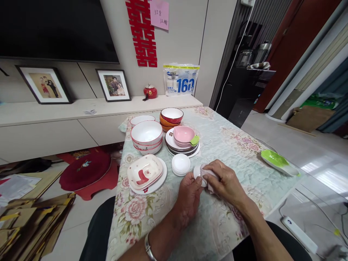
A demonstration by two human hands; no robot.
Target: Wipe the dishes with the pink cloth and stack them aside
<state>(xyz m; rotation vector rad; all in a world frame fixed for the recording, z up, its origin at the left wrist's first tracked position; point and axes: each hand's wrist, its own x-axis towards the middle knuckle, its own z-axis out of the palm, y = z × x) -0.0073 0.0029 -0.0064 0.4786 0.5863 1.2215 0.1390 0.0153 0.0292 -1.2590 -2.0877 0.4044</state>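
Note:
Low over the flowered tablecloth, my left hand [189,194] grips a small white dish [198,173] by its edge, fingers closed. My right hand [221,181] is closed on a pale cloth [208,174], which presses against the same dish. Just behind my left hand stands a stack of small white dishes [181,164]. Beyond it, pink bowls [184,134] with a green handle rest on dark-rimmed plates [170,142]. Rectangular patterned dishes [144,172] lie on a white plate [162,179] at the left.
White bowls with red rims [146,134] are stacked at the back left, beside red and orange bowls [172,116]. A green and white leaf-shaped dish [280,163] lies near the table's right edge. A red stool [85,170] stands on the floor at left.

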